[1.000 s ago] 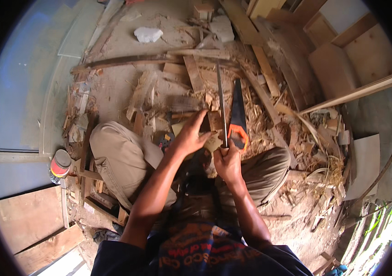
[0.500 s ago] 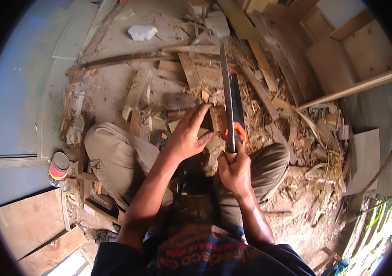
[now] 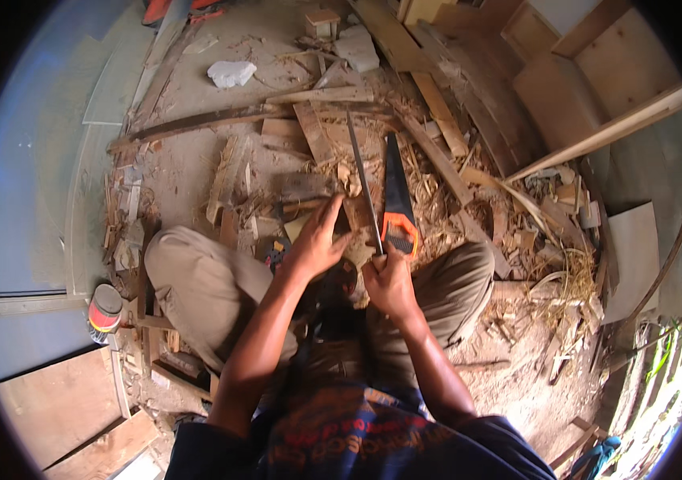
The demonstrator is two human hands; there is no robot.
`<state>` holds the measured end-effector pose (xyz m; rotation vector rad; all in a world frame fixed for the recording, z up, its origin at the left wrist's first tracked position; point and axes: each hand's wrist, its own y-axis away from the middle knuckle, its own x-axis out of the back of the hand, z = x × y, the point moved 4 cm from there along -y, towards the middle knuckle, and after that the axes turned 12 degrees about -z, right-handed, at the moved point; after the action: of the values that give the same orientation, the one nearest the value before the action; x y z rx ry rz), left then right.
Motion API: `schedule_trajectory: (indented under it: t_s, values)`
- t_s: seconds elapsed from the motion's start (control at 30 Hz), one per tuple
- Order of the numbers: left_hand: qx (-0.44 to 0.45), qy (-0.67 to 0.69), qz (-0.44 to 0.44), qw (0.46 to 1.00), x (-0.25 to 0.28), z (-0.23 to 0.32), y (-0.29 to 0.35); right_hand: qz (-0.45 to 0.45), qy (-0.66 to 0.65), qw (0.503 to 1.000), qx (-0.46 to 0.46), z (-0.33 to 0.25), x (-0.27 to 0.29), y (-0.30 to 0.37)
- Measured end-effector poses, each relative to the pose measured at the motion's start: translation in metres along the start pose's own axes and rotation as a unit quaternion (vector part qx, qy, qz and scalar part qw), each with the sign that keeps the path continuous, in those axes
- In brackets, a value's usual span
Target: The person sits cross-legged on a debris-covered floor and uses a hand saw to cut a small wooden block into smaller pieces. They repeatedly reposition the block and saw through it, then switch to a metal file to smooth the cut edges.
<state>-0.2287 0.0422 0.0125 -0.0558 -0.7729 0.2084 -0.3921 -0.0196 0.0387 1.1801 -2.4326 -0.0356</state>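
Observation:
My right hand [image 3: 391,282] is closed around the handle of a machete [image 3: 362,172]. Its long, thin blade points away from me, tilted slightly left. Beside the blade, my left hand [image 3: 313,246] grips a small brown wood block [image 3: 358,214] between fingers and thumb; the blade passes along its right side. I cannot tell whether blade and block touch. Just right of the machete, a handsaw [image 3: 399,228] with a black blade and orange handle lies on the wood scraps.
Wood shavings and offcuts [image 3: 429,184] cover the floor ahead. A long dark beam [image 3: 197,128] lies across it, with a white stone [image 3: 231,74] beyond. A can [image 3: 106,304] stands left of my bent knee. A wooden cabinet frame [image 3: 589,140] is at the far right.
The machete and my right hand have moved left and nearer my left hand, the blade tilting left. My left hand and the block have shifted slightly left. More of the saw shows.

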Motion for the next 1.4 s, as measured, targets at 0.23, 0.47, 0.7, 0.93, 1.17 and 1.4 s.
schedule_trajectory:
  t_s: [0.23, 0.47, 0.7, 0.93, 1.17, 1.4]
  values:
    - [-0.006, 0.017, -0.002, 1.0, 0.015, -0.003, -0.012, -0.078, -0.334, 0.938, -0.045, 0.014, -0.018, -0.002]
    - [-0.008, 0.014, -0.003, 1.0, 0.011, -0.009, -0.016, 0.066, -0.03, 0.997, 0.016, -0.003, -0.01, 0.007]
    - [0.014, 0.014, 0.014, 1.0, 0.025, -0.019, -0.012, 0.031, 0.0, 0.999, -0.025, -0.016, -0.007, 0.009]
    - [0.0, 0.001, 0.014, 1.0, 0.024, -0.023, -0.01, 0.084, -0.018, 0.994, 0.073, -0.051, -0.004, 0.009]
    - [0.006, 0.028, 0.0, 1.0, 0.023, -0.016, -0.022, 0.064, 0.012, 0.997, 0.05, 0.002, -0.023, -0.012]
    - [0.016, 0.024, -0.006, 1.0, 0.02, -0.022, -0.02, 0.049, -0.049, 0.998, 0.001, -0.035, -0.003, 0.005]
